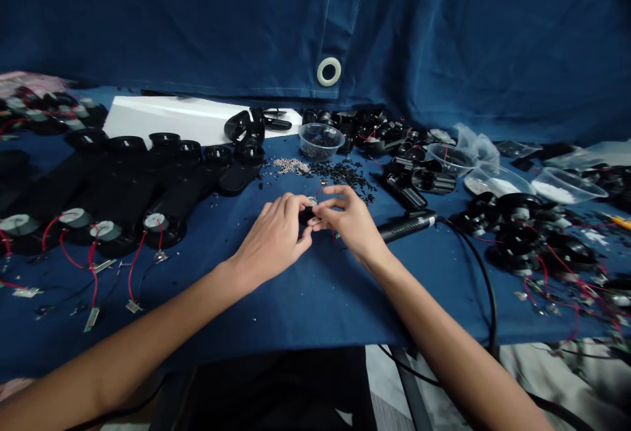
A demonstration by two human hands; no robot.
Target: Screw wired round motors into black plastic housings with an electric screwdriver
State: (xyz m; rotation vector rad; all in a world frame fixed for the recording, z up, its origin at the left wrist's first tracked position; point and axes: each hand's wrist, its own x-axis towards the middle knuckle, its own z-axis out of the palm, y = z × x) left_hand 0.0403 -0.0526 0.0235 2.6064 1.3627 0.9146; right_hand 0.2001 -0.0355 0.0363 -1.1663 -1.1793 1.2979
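Observation:
Above the middle of the blue-covered table (315, 306), both my hands hold one small black plastic part (305, 215). My left hand (274, 237) grips it from the left, fingers curled over its top and thumb below. From the right, my right hand (348, 221) pinches at it with bent fingers. Something silvery shows at the part's upper edge, and a thin red wire runs to a little component (324, 182) beyond the fingertips. My fingers cover most of the part. Just right of my right hand lies a black corded cylindrical tool (407, 225), like an electric screwdriver.
Black housings (133, 188) with motors and red wires line the left. Small screws (290, 165) and black pieces (345, 173) are scattered beyond my hands, near a clear bowl (321, 142). Wired black assemblies (527, 227) crowd the right. The tool's cable (486, 273) hangs over the front edge.

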